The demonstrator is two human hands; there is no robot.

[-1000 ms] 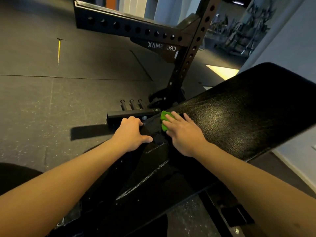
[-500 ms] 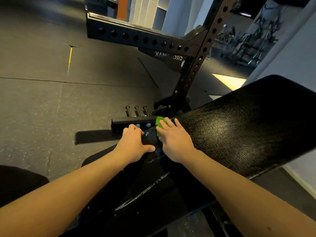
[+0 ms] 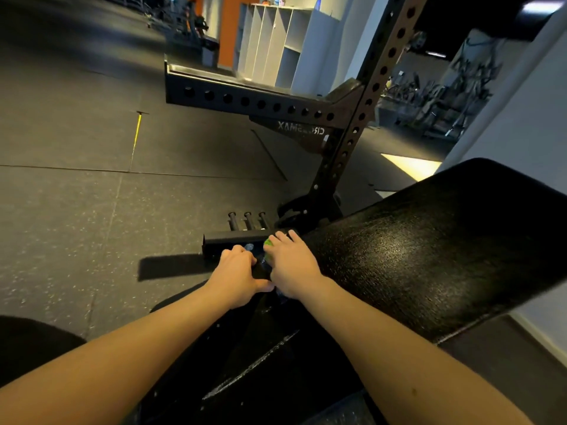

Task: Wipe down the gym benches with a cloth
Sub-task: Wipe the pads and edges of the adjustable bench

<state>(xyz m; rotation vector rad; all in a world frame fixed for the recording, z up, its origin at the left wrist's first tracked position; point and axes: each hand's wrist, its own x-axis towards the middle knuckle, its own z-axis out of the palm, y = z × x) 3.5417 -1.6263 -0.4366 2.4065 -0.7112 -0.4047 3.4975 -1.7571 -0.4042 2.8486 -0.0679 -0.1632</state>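
Note:
A black padded bench back [image 3: 429, 250] slants up to the right, with the dark seat pad [image 3: 245, 357] below it between my arms. My right hand [image 3: 291, 265] lies flat over a green cloth [image 3: 268, 243] at the lower left corner of the back pad; only a small green edge shows past the fingers. My left hand [image 3: 237, 277] grips the seat pad's far edge beside it, fingers curled over the rim, thumb touching my right hand.
A black rack upright [image 3: 365, 111] with holes rises behind the bench, and its perforated crossbeam [image 3: 245, 101] runs left. A floor bar with three pegs [image 3: 233, 240] lies just beyond my hands. Grey rubber floor [image 3: 76, 225] spreads left; a white wall [image 3: 527, 118] stands right.
My right hand has slid the cloth left toward the corner of the back pad, and less green shows. The left hand kept its grip. My head has tilted up.

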